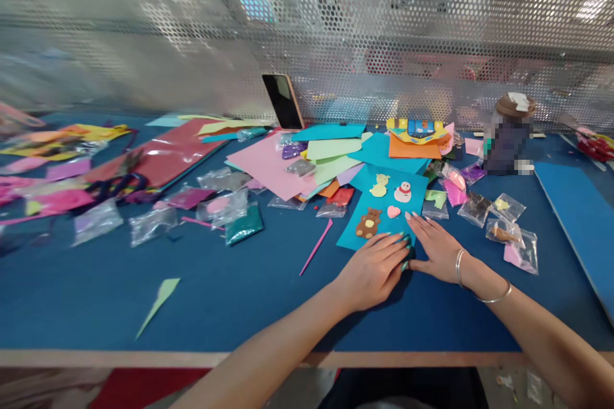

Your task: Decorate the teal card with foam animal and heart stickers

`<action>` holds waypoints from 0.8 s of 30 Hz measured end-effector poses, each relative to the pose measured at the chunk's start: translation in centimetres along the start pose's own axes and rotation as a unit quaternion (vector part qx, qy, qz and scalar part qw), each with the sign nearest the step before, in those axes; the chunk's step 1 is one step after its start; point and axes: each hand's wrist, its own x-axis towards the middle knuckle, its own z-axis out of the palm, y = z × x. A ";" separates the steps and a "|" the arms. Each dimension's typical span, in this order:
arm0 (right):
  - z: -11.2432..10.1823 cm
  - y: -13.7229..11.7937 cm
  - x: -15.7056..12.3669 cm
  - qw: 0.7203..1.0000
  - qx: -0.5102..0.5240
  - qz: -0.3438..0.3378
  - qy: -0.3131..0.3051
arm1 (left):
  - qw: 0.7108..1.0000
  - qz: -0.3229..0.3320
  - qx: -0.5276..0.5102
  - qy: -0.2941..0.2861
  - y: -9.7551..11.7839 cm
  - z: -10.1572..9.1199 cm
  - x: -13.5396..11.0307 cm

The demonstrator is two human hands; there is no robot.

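A turquoise card (412, 188) lies on the blue table with foam figures stuck on it: a brown bear (368, 223), a pink heart (393, 211), a yellow chick (380, 186) and a snowman (403, 192). My left hand (377, 268) rests palm down on the card's near edge, fingers together and flat. My right hand (434, 244) lies beside it on the card's right corner, fingers stretched out flat. Neither hand holds anything.
Coloured paper sheets (288, 163) pile up behind the card, with a phone (283, 101) leaning on the perforated metal screen. Small plastic bags (503, 217) of craft bits lie right and left. A lidded cup (511, 134) stands at the back right. Scissors (118, 185) lie left.
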 end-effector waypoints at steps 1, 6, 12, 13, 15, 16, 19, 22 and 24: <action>0.0 0.0 0.0 1.000 0.000 0.000 0.000 | 1.000 0.001 0.001 -0.002 0.0 0.0 0.0; 0.0 0.0 0.0 1.000 0.000 0.002 -0.002 | 1.000 -0.005 0.010 -0.011 -0.1 0.2 -0.1; -0.4 -0.4 0.0 1.000 -0.007 0.012 -0.012 | 0.999 -0.042 0.030 0.002 -0.4 0.3 0.0; -0.5 -0.5 0.1 1.000 -0.008 0.013 -0.013 | 0.998 -0.047 0.032 0.006 -0.4 0.2 0.0; -0.6 -0.6 0.1 1.000 -0.008 0.016 -0.016 | 0.997 -0.061 0.038 0.016 -0.5 -0.1 0.2; -0.7 -0.6 0.0 1.000 -0.008 0.018 -0.016 | 0.997 -0.068 0.042 0.023 -0.5 -0.2 0.2; -0.8 -0.7 0.0 1.000 -0.007 0.020 -0.015 | 0.994 -0.083 0.052 0.043 -0.5 -0.8 0.3; -0.8 -0.7 -0.1 1.000 -0.007 0.020 -0.014 | 0.993 -0.084 0.058 0.054 -0.3 -1.1 0.2; -0.8 -0.7 -0.1 1.000 -0.008 0.018 -0.014 | 0.994 -0.077 0.058 0.060 -0.1 -1.1 0.1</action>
